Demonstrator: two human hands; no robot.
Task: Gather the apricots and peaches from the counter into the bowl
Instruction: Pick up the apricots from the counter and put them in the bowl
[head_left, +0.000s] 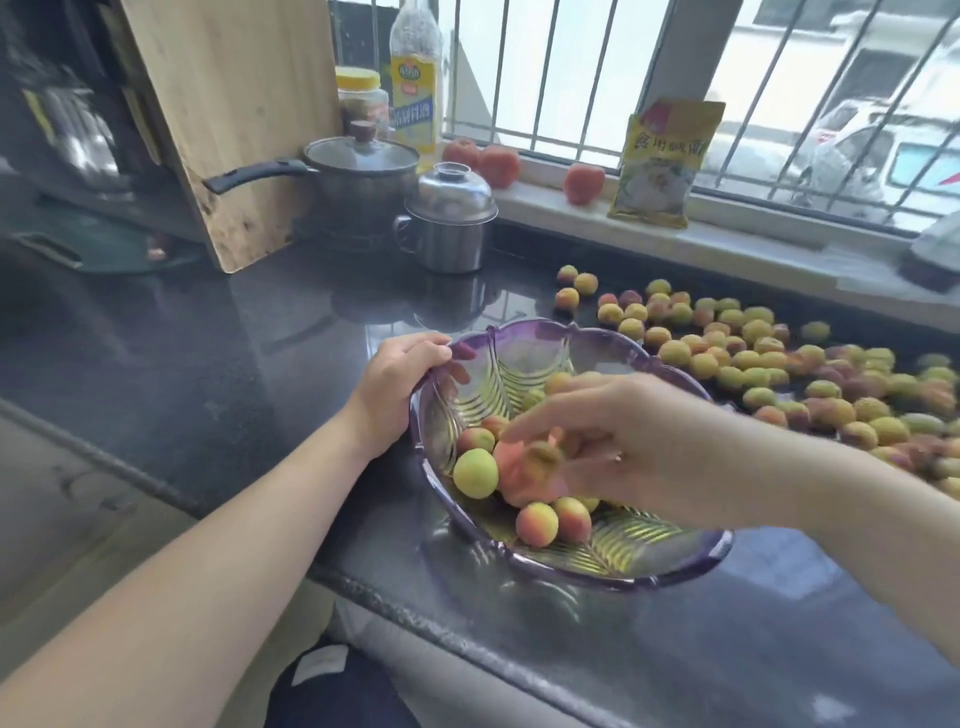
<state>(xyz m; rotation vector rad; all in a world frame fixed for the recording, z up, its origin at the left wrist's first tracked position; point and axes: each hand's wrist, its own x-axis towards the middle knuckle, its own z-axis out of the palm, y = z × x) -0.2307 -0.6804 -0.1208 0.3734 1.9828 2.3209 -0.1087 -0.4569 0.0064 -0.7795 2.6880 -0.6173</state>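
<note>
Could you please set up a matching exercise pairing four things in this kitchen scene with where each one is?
Things:
1. purple glass bowl
2. yellow packet
3. wooden cutting board
4. steel mug

Places:
A. on the windowsill
B. leaning upright behind the saucepan's handle
C. gripped at its rim by the left hand
D. on the counter right of the saucepan

Pairs: 1-C, 2-A, 3-B, 4-D

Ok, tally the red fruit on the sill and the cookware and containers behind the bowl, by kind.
Red fruits: 3
Lidded saucepan: 1
Lidded steel mug: 1
Clear bottle: 1
Yellow-lidded jar: 1
Yellow packet: 1
Total: 8
</note>
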